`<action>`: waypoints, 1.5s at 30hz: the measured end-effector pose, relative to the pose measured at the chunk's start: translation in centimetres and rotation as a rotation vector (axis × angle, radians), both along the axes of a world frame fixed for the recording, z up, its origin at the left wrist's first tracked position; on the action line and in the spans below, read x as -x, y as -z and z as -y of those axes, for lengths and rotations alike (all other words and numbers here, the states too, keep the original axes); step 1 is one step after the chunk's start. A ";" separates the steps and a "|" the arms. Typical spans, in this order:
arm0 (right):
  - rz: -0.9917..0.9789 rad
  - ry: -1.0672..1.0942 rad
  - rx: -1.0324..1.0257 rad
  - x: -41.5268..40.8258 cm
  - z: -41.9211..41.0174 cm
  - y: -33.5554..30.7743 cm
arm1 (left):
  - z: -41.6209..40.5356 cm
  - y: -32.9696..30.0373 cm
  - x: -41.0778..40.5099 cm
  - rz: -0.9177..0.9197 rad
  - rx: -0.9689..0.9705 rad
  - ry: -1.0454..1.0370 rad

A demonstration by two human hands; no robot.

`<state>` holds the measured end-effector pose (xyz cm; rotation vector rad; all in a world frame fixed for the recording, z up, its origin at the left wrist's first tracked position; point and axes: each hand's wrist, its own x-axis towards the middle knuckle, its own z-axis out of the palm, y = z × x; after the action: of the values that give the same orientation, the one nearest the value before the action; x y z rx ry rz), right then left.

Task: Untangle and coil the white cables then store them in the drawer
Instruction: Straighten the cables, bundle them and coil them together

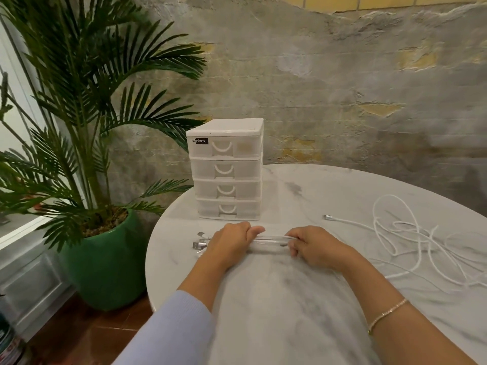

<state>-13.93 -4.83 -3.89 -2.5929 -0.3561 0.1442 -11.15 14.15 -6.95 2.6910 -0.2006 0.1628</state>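
A folded bundle of white cable (pixel 271 242) lies stretched between my two hands on the marble table (pixel 276 299). My left hand (pixel 232 241) grips its left end, with its thumb along the top. Silver plugs (pixel 199 242) stick out just left of that hand. My right hand (pixel 312 246) pinches the bundle's right end. A loose tangle of white cable (pixel 411 238) sprawls on the table to the right, one silver plug (pixel 329 217) pointing left. Behind my hands stands a white drawer unit (pixel 226 169) with several drawers, all shut.
A palm plant in a green pot (pixel 102 262) stands on the floor left of the round table, its fronds reaching toward the drawer unit. A rough plastered wall runs behind the table. The table's left edge curves close to my left hand.
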 end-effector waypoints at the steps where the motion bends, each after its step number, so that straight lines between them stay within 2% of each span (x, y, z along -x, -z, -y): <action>1: 0.035 0.031 -0.002 -0.2 0.1 0.2 | 0.2 0.0 0.1 -0.011 -0.003 0.031; 5: 0.020 0.096 0.016 -0.9 0.3 0.7 | 0.4 -0.2 0.6 -0.016 -0.093 0.150; 9: -0.120 0.076 -0.143 -0.4 -0.5 0.0 | -0.3 -0.5 0.4 0.002 -0.159 0.168; 12: -0.199 0.059 -0.173 0.1 -1.1 -0.6 | -0.5 -0.6 0.2 0.005 -0.153 0.157; 15: -0.185 0.084 -0.105 0.2 -0.6 -0.6 | -0.7 -0.5 0.2 -0.012 -0.105 0.162; 18: -0.093 0.045 0.088 -0.1 -0.3 -0.3 | -1.2 -0.5 0.2 -0.075 -0.048 0.210; 22: -0.050 0.054 0.241 -0.4 -0.3 0.0 | -2.1 -0.7 0.3 -0.149 -0.143 0.280; 29: -0.087 0.016 0.279 -0.3 -0.3 0.2 | -3.3 -1.7 -0.2 -0.112 -0.268 0.177; 36: -0.125 -0.032 0.178 -0.2 0.4 -0.2 | -5.0 -2.2 -0.9 -0.142 -0.184 0.203; 38: -0.178 -0.031 0.096 0.0 0.6 -0.3 | -4.6 -2.2 -0.8 -0.116 -0.277 0.189; 41: -0.375 -0.021 -0.030 0.5 0.8 -0.4 | -4.3 -1.4 -0.6 -0.030 -0.526 0.109; 45: -0.385 -0.076 0.054 1.0 1.0 -1.1 | -6.1 -1.2 -0.4 0.001 -0.621 -0.001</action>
<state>-14.90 -5.81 -2.77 -2.5297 -0.3109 0.6754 -10.72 20.30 -5.77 3.3075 -0.2882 0.1145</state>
